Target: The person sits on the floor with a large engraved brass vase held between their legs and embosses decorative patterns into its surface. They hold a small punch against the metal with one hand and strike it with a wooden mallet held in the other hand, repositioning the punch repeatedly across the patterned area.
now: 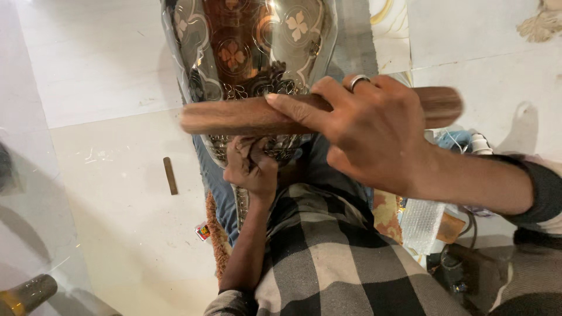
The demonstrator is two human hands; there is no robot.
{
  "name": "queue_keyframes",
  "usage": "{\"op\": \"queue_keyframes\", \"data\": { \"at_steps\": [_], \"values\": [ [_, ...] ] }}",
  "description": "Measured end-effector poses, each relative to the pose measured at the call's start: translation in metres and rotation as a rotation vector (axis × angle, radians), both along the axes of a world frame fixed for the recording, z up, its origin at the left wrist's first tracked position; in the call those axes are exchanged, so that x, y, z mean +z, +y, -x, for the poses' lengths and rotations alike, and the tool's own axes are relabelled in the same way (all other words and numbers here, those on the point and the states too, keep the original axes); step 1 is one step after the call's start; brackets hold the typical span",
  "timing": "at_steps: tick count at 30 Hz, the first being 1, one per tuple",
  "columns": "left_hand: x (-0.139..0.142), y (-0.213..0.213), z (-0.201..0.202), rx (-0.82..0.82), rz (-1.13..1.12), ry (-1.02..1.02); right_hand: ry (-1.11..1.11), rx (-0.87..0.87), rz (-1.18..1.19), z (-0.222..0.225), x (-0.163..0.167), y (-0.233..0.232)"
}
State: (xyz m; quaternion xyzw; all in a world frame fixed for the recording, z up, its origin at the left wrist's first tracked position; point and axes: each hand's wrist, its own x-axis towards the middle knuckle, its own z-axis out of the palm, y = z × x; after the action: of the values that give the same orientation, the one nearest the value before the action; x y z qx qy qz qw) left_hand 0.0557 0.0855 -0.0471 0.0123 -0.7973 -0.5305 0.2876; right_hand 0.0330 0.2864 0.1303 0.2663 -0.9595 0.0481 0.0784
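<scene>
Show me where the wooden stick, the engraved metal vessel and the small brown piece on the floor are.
wooden stick [234, 117], head view, on its left half, clear of the right hand.
engraved metal vessel [252, 47], head view, on its patterned wall.
small brown piece [170, 175], head view, at its middle.

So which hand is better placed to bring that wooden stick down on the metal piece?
The right hand: it already grips the wooden stick above the engraved metal vessel. The left hand is lower, pressed against the vessel's edge.
</scene>
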Motion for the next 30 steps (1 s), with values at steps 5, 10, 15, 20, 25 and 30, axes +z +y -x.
{"op": "queue_keyframes", "data": {
  "at_steps": [5,10,15,20,25,30],
  "values": [
    [-0.017,0.002,-0.002,0.068,0.112,0.078,-0.181,0.024,0.373,0.001,-0.031,0.009],
    [-0.032,-0.008,-0.009,0.007,0.154,0.026,-0.068,0.158,0.517,-0.006,-0.033,0.015],
    [-0.028,-0.004,-0.008,-0.071,0.027,0.032,0.178,0.155,0.162,-0.002,-0.025,0.011],
    [-0.022,-0.005,-0.005,-0.08,0.146,-0.001,0.198,0.155,0.08,-0.003,-0.024,0.012],
    [-0.031,-0.013,0.002,-0.059,0.157,-0.056,0.175,0.122,0.217,-0.003,-0.031,0.02],
    [-0.024,-0.022,0.008,-0.21,0.34,0.06,0.063,0.046,0.407,-0.008,-0.045,0.028]
  ]
}}
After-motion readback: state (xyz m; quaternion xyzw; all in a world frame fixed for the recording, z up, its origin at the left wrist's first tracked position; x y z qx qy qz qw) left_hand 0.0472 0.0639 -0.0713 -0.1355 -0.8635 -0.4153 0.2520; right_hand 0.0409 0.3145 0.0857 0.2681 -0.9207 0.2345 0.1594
